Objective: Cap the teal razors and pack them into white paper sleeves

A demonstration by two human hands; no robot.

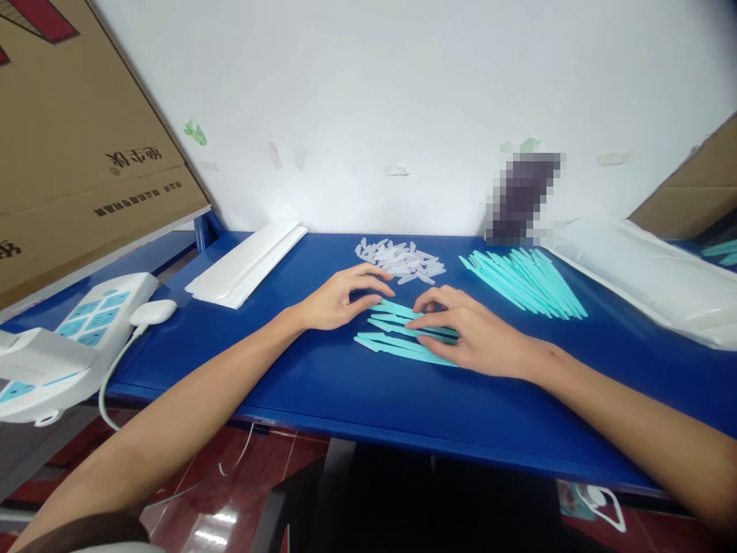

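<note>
Several turquoise eyebrow razors [397, 344] lie in a loose row on the blue table, their heads pointing left. My left hand [345, 296] is at the far left end of this row, thumb and fingers apart, with nothing visible between them. Over the handles rests my right hand [461, 326]; its fingers are bent and spread across the razors, covering part of them. Whether its fingertips press on a razor I cannot tell. Just beyond my hands lies a heap of small clear blade caps [403, 259]. A larger pile of turquoise razors [523, 283] sits to the right.
Folded white sheets [247, 263] lie at the back left. A white power strip [109, 311] with a plugged-in charger [153, 312] and cable occupies the left edge. Clear plastic packaging [645, 276] lies at right. A cardboard box [86, 153] stands at left; a white wall closes the back.
</note>
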